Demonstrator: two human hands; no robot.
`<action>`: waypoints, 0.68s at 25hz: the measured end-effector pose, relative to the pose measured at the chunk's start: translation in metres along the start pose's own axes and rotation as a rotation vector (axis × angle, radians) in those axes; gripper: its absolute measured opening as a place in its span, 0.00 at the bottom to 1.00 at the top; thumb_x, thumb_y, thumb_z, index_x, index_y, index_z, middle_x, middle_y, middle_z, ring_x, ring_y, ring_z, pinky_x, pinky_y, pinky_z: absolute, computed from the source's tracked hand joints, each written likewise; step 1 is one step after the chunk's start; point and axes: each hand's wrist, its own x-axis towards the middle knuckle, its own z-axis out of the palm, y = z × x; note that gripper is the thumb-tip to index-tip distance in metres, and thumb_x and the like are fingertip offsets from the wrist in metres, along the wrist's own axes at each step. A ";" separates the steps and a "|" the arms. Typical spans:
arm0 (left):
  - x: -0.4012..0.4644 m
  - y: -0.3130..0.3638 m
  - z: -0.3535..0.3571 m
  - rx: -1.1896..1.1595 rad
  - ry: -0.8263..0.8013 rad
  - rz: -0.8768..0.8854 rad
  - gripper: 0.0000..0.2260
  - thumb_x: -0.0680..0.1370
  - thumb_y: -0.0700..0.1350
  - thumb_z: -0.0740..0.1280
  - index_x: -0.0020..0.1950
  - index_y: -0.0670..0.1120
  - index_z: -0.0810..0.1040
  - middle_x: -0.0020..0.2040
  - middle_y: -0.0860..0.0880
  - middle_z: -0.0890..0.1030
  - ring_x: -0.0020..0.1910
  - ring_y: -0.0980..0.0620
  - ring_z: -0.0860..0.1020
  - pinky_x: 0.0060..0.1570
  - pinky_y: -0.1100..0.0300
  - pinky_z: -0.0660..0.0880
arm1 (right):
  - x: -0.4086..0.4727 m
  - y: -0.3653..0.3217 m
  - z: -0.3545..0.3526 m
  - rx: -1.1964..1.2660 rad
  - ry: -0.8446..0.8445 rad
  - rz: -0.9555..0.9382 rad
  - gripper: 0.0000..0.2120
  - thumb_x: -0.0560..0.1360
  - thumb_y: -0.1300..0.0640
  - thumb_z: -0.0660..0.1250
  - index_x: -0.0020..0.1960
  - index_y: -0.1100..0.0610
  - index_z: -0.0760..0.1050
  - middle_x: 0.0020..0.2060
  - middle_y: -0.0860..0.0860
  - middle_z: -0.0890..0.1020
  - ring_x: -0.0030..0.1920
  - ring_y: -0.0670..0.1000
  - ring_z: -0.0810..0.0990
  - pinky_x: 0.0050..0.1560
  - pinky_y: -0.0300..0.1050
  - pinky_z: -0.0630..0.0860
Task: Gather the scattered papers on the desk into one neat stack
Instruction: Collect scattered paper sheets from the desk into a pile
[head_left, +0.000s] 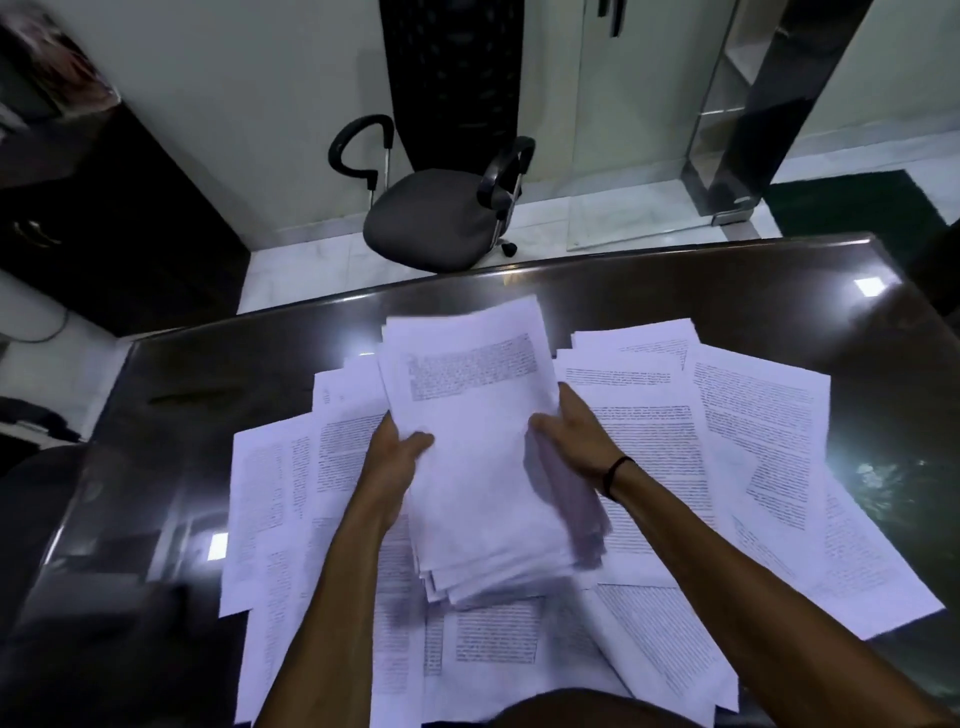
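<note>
A bundle of papers (483, 457) is held over the middle of the desk (727, 291), its long side pointing at the far edge. It is pinched by the left hand (397, 447) on one side and the right hand (574, 434) on the other. Loose sheets (753, 431) are spread toward the right edge, nearer the right hand.

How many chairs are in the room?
1. The chair stands on the floor beyond the desk's far edge, facing it. Others may be out of view.
</note>
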 end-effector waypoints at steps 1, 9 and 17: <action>-0.007 0.010 -0.004 0.097 0.048 0.064 0.19 0.80 0.35 0.65 0.71 0.46 0.74 0.62 0.49 0.81 0.57 0.48 0.81 0.57 0.56 0.76 | -0.004 -0.015 0.004 -0.044 0.049 -0.061 0.16 0.74 0.57 0.65 0.61 0.54 0.72 0.55 0.48 0.81 0.55 0.52 0.80 0.58 0.50 0.76; -0.065 0.033 -0.028 0.049 0.391 0.263 0.09 0.80 0.44 0.69 0.59 0.50 0.75 0.52 0.52 0.81 0.50 0.50 0.80 0.48 0.61 0.75 | -0.051 -0.068 0.041 -0.043 0.271 -0.383 0.11 0.76 0.62 0.68 0.58 0.57 0.73 0.43 0.46 0.78 0.41 0.45 0.76 0.39 0.29 0.71; -0.084 0.022 -0.038 -0.247 0.448 0.388 0.24 0.75 0.65 0.68 0.39 0.44 0.76 0.34 0.52 0.76 0.36 0.53 0.73 0.39 0.57 0.73 | -0.077 -0.084 0.070 0.334 0.426 -0.308 0.24 0.67 0.33 0.70 0.45 0.53 0.75 0.40 0.45 0.81 0.41 0.43 0.78 0.44 0.39 0.75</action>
